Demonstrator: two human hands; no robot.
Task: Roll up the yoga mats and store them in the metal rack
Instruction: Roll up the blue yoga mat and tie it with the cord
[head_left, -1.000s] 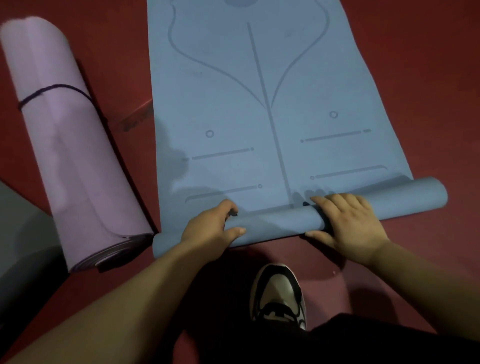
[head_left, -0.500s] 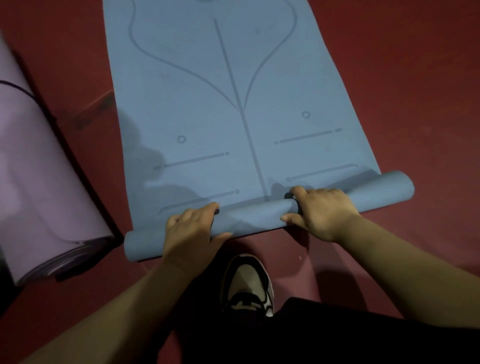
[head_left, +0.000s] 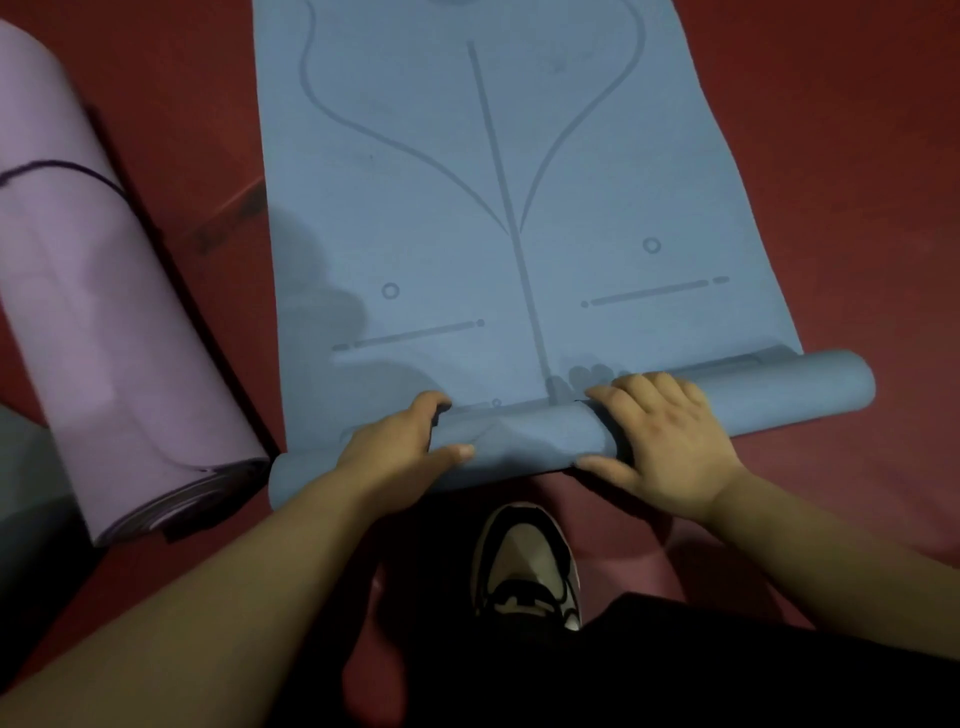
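Lilac foam, the purple mat (head_left: 98, 312) lies already rolled and banded on the red floor (head_left: 831, 156) at left. Next, the left hand (head_left: 387, 447) and right hand (head_left: 667, 447) both curl over the blue mat (head_left: 493, 234), gripping its thin roll. That roll's axis runs crosswise; the flat length stretches straight ahead, so rolling goes forward.

I see a red floor (head_left: 831, 156) filling the view. On it, near the bottom centre, stands a black-and-cream sneaker (head_left: 524, 566), toe pointing up-frame. Just beneath the sneaker lies dark black clothing (head_left: 727, 670).
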